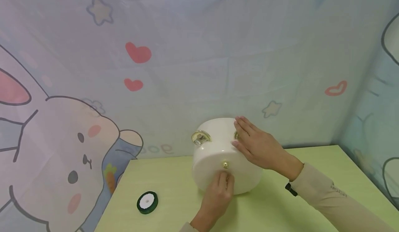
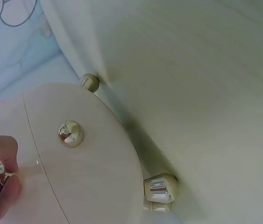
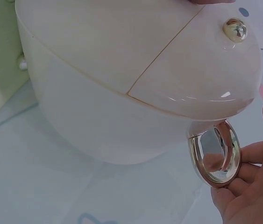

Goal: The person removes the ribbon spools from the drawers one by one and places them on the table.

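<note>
A glossy white rounded box [image 1: 215, 135] with gold knobs, gold feet [image 2: 161, 188] and shiny gold ring handles stands on the table. My left hand [image 1: 218, 192] is at its front face and pinches a small gold knob [image 2: 1, 172], mostly hidden by the fingers. One gold knob [image 1: 225, 164] shows above that hand, and another round knob [image 2: 70, 134] lies across a thin seam, nearer the feet. My right hand [image 1: 258, 145] rests against the box's right side, its extended fingers touching the gold ring handle [image 3: 215, 156]. The left ring handle [image 1: 201, 137] is untouched.
A spool of dark green ribbon [image 1: 147, 202] with a white core lies left of the box on the light green table [image 1: 174, 207]. A printed cloth [image 1: 187, 69] with hearts, stars and a rabbit hangs close behind the table.
</note>
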Demonstrator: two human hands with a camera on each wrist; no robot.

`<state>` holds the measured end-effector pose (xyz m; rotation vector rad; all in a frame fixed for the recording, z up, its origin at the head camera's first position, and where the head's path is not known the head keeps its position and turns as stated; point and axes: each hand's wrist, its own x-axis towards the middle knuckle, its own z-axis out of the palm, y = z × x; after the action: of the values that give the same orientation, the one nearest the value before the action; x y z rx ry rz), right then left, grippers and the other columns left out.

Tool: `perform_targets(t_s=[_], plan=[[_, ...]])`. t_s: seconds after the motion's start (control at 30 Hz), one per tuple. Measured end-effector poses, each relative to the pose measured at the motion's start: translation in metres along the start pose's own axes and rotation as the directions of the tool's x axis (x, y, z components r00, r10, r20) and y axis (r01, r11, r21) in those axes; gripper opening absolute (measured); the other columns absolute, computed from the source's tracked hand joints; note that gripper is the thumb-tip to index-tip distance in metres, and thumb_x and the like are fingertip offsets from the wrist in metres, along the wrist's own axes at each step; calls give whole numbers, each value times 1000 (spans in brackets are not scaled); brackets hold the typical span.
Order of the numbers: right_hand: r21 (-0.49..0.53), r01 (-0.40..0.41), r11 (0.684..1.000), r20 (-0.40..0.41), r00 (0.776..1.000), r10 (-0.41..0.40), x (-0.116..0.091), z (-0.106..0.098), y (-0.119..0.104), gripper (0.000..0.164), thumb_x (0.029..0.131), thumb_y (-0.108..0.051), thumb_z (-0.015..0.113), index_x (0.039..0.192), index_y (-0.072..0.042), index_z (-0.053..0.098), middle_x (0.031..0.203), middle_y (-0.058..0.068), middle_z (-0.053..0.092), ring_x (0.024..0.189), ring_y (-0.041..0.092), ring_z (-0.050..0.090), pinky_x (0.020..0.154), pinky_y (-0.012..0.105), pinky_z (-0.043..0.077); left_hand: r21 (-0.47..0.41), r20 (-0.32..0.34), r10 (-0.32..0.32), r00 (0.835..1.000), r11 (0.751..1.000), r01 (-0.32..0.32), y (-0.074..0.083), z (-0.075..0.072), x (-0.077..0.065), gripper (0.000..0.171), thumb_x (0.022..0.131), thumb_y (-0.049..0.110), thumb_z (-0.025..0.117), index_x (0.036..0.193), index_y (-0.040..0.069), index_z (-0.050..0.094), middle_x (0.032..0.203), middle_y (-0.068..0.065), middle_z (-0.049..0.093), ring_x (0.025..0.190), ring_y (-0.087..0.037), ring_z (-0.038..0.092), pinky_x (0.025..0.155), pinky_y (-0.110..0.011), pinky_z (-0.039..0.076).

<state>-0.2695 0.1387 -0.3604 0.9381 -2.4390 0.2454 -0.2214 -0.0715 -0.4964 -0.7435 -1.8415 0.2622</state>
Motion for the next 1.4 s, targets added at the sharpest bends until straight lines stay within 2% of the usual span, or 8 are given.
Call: perform_targets(t_s=[0.17, 0.4, 0.63, 0.7, 0.97, 1.2, 1.4], plan=[[1, 4, 1000, -11, 1000, -4, 0, 2, 0, 67, 107, -37, 56, 154, 9, 44, 164, 26, 41, 155, 39, 39, 117, 53, 47, 1, 70, -18, 997, 1000, 18, 2, -1, -1, 35, 100, -3, 35, 100, 6, 70, 94, -5, 63, 81, -13, 60, 69, -15, 55], [0, -1, 1000, 2, 1000, 1, 0, 3, 0, 67, 107, -37, 56, 154, 9, 43, 164, 26, 40, 156, 39, 39, 116, 53, 48, -24, 89, -38, 995, 999, 40, 2, -4, 1, 38, 100, -4, 33, 98, 6, 70, 94, -4, 62, 81, -12, 60, 68, -15, 54], [-26, 1, 1000, -3, 1000, -1, 1, 4, 1, 67, 107, -38, 57, 153, 10, 44, 163, 26, 42, 155, 39, 40, 114, 52, 49, -51, -22, -49, 999, 998, 48, 1, -1, 2, 39, 102, -5, 33, 92, 5, 69, 90, -5, 61, 73, -12, 59, 60, -17, 52], [-25, 0, 1000, -4, 1000, 0, 2, 3, 1, 67, 107, -37, 57, 153, 10, 44, 163, 26, 42, 155, 39, 40, 114, 52, 49, -60, -27, -51, 998, 997, 49, 1, -2, 2, 38, 103, -4, 33, 92, 5, 69, 90, -5, 61, 73, -13, 59, 59, -17, 52], [-20, -10, 1000, 28, 1000, 10, 2, 2, 0, 69, 108, -40, 55, 154, 9, 42, 165, 26, 40, 156, 39, 38, 116, 52, 48, -60, 13, -47, 999, 997, 48, 3, -12, 0, 40, 102, -6, 33, 94, 3, 71, 90, -6, 64, 74, -12, 62, 62, -17, 55], [-15, -2, 1000, 14, 1000, 3, 1, 1, 0, 68, 108, -38, 56, 154, 9, 43, 165, 26, 40, 156, 40, 38, 117, 53, 46, -90, 87, -50, 995, 994, 57, 6, -23, -3, 41, 103, -3, 31, 97, 4, 71, 92, -5, 64, 77, -13, 64, 64, -18, 57], [-13, -7, 1000, 29, 1000, 7, 1, -1, -1, 69, 108, -40, 55, 155, 9, 42, 165, 26, 39, 156, 40, 37, 118, 53, 45, -85, 102, -33, 994, 996, 42, 8, -33, -7, 41, 102, -3, 31, 98, 4, 71, 92, -6, 65, 78, -12, 64, 66, -17, 58]])
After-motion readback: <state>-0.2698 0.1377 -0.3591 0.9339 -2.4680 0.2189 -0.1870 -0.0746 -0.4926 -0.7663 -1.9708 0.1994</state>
